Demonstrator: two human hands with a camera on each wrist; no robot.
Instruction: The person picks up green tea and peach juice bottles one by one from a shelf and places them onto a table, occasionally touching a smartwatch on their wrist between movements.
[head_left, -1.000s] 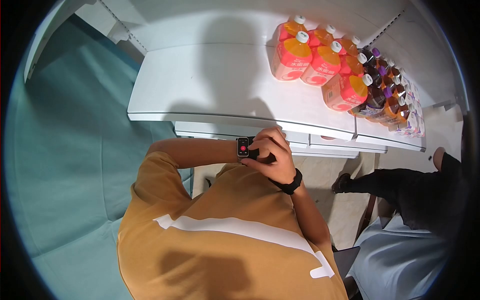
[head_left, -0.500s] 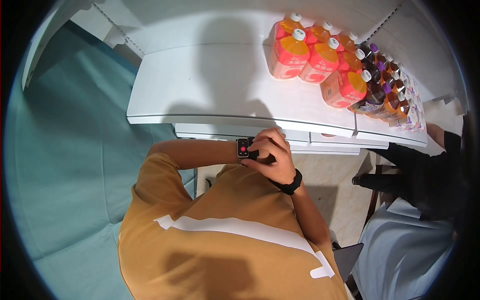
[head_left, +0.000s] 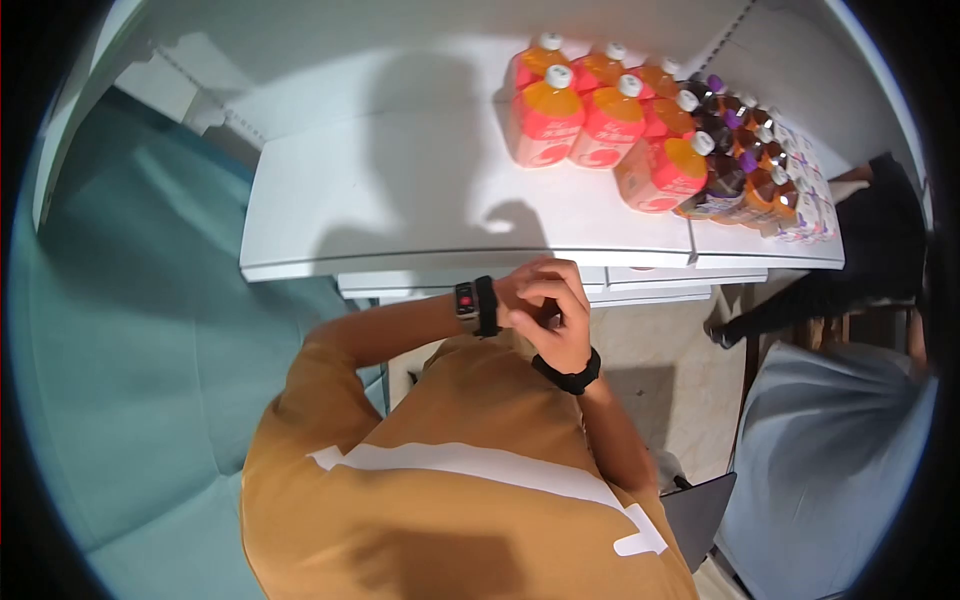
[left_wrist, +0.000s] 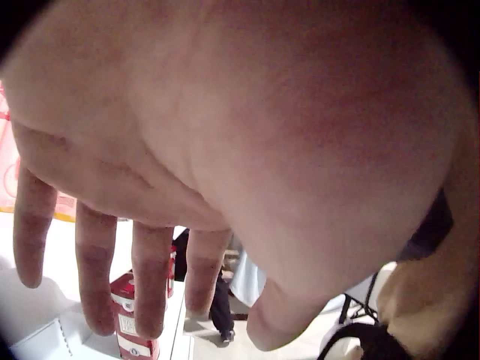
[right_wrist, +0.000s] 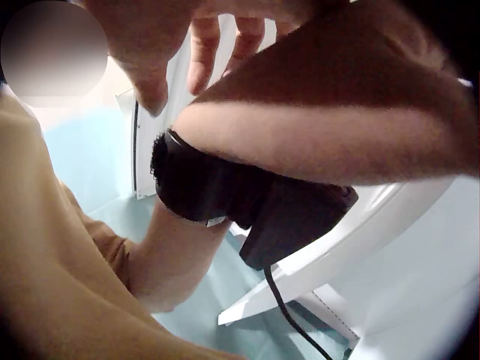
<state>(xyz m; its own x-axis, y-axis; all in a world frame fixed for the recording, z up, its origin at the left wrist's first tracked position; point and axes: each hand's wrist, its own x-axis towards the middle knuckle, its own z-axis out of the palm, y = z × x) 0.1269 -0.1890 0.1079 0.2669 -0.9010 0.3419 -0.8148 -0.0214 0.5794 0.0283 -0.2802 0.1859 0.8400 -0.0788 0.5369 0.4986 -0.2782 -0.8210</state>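
Note:
My left hand [head_left: 513, 293] lies in front of the shelf edge, partly hidden behind my right hand in the head view. Its fingers extend straight in the left wrist view, with nothing in the palm. A smartwatch [head_left: 466, 300] with a red spot on its screen and a black strap [head_left: 487, 305] circle the left wrist. My right hand [head_left: 568, 335] overlaps the left one, its fingers loosely bent and holding nothing, off the watch. Around the right wrist is a black band [head_left: 572, 378].
On the white shelf [head_left: 330, 205] stand pink-labelled peach drink bottles [head_left: 548, 125], dark bottles [head_left: 722, 180], amber bottles [head_left: 765, 195] and patterned cartons [head_left: 815, 215], all toward the right. Teal cloth [head_left: 140, 350] hangs at left. Another person's dark-clothed leg [head_left: 790, 300] shows at right, near a blue-grey cloth [head_left: 820, 470].
My right fingers have come off the watch face. The left wrist has shifted left and turned, showing its black strap. The view has swung slightly, and the other person has moved.

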